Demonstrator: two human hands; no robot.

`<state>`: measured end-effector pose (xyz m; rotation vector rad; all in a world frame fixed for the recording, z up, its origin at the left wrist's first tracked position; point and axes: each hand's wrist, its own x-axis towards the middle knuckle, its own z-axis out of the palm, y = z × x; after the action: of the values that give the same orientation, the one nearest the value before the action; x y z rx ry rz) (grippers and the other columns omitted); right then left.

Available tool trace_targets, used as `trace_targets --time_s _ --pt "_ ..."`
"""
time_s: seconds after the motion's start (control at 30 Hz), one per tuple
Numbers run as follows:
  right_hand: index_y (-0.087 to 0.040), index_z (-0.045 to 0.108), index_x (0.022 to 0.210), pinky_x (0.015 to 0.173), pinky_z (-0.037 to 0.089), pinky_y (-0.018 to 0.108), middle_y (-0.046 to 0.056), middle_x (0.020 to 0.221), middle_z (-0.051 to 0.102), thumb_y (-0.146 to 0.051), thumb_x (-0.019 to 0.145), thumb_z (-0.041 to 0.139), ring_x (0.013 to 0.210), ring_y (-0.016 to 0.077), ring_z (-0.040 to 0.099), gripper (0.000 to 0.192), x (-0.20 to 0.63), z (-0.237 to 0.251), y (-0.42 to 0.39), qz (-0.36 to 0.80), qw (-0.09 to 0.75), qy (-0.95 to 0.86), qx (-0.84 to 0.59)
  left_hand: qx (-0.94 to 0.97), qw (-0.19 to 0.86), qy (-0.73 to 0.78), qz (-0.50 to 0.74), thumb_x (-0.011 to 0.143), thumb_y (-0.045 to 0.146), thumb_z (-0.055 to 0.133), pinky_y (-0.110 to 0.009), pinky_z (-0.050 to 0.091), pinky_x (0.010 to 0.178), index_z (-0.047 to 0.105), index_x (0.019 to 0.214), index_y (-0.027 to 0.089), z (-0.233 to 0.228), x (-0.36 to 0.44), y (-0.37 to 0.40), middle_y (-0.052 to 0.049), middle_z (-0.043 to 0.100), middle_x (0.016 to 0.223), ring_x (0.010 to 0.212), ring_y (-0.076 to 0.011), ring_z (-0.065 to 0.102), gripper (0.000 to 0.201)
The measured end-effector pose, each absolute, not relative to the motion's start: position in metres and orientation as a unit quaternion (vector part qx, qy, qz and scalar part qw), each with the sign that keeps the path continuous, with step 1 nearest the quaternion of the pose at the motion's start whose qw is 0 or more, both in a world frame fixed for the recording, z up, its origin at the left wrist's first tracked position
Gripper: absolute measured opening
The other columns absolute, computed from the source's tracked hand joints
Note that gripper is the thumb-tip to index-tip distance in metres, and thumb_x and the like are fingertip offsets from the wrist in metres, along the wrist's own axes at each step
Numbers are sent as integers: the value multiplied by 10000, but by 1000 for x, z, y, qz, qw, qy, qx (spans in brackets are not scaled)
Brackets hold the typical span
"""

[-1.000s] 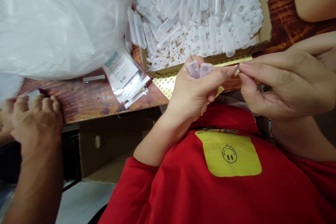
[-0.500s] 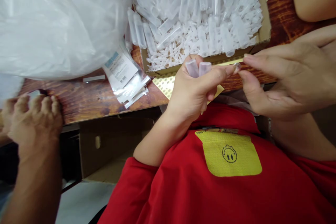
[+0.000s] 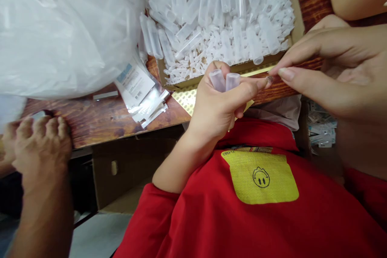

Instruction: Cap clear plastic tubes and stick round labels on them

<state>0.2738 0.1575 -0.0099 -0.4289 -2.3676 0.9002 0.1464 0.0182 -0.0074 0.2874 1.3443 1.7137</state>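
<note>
Two clear tubes held in our left hand, over the worktop edge.
Our left hand has its grip closed around two clear tubes; our right hand pinches narrowly at its fingertip. Beyond lies the cardboard box of tubes.

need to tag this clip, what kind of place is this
Likely a small packing or assembly workbench: a cardboard box heaped with clear plastic tubes, sealed packets on a wooden table, and the left hand holding two tubes.
</note>
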Motion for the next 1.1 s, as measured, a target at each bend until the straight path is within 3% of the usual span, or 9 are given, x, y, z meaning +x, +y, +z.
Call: trace_targets --time_s 0.27,0.5,0.67,0.93,1.1 --pt "-336 791 922 567 445 316 -19 795 682 -334 892 742 747 135 642 58 275 -8 166 330 248 -898 -152 138 436 617 640 597 385 973 -255 331 429 436 873 265 -16 141 21 25 662 692 551 -168 607 616" --pt "-354 777 889 581 439 323 -28 724 666 -367 897 715 795 153 646 63 276 -6 167 311 234 -908 -158 153 445 607 641 643 349 951 -268 321 409 362 817 263 -15 142 22 38 658 658 447 -119 520 620" --pt "-351 771 842 562 411 319 -25 697 637 -380 885 753 718 124 604 55 275 -6 169 322 233 -905 -148 162 455 586 651 676 290 933 -249 297 382 317 794 254 -16 143 23 21 708 733 409 -60 429 628" --pt "-278 787 746 439 315 251 -39 632 660 -270 830 791 586 82 538 84 271 4 163 406 190 -861 -239 191 451 605 628 737 416 916 -288 387 437 493 856 245 -29 136 20 -33 740 762 532 -154 613 472" --pt "-280 762 688 455 328 231 -55 635 677 -175 826 751 595 77 558 173 270 6 162 429 173 -849 -257 211 441 606 627 809 345 853 -255 334 385 700 912 219 -28 137 23 -38 764 803 474 -101 553 223"
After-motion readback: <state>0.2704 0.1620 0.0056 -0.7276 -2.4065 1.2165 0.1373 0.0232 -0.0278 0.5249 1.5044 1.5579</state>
